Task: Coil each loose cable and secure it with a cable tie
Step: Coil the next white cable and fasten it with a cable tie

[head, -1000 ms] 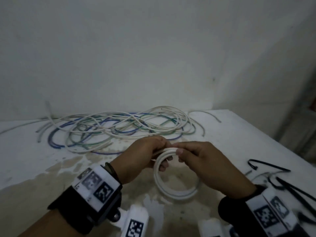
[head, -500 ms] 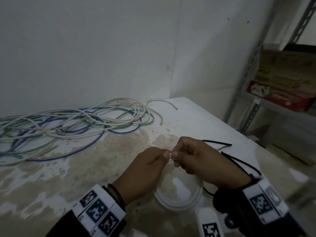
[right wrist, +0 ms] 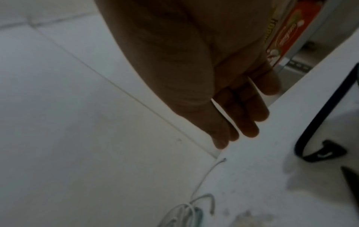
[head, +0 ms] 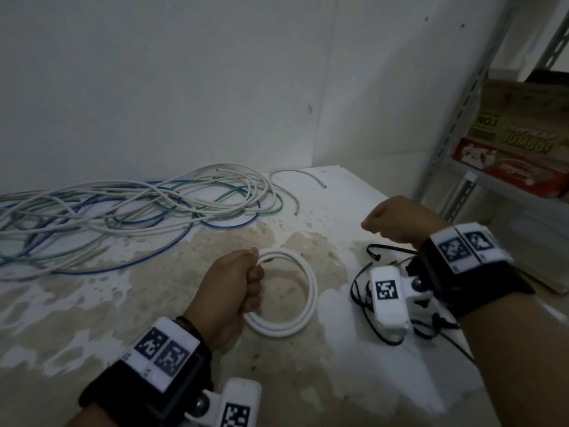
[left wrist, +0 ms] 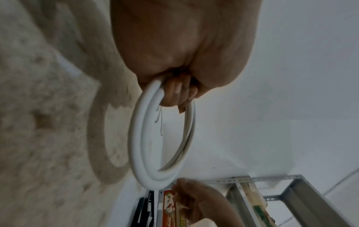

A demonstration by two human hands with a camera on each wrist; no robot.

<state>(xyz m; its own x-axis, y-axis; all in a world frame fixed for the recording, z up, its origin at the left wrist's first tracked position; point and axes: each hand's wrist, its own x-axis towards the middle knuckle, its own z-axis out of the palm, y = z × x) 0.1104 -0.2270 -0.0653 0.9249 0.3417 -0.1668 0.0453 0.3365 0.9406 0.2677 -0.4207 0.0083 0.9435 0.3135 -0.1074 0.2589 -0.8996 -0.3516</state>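
Note:
A white cable wound into a small coil (head: 278, 329) hangs just over the stained table (head: 277, 380). My left hand (head: 231, 282) grips the coil (left wrist: 136, 138) at its left side, fingers curled round the turns. My right hand (head: 400, 223) is off to the right, apart from the coil, above the black cable ties (head: 374, 252). In the right wrist view its fingers (right wrist: 250, 116) hang loose and hold nothing, with a black cable tie (right wrist: 322, 154) lying on the table beside them. Loose white, blue and green cables (head: 138, 204) lie tangled at the back left.
The wall (head: 184, 87) runs close behind the cables. A metal shelf (head: 455, 118) with cardboard boxes (head: 508, 149) stands to the right, beyond the table's right edge. More black ties (head: 357, 291) lie under my right wrist.
My right hand has let go of the coil and moved right, over the black ties. My left hand now holds the coil alone.

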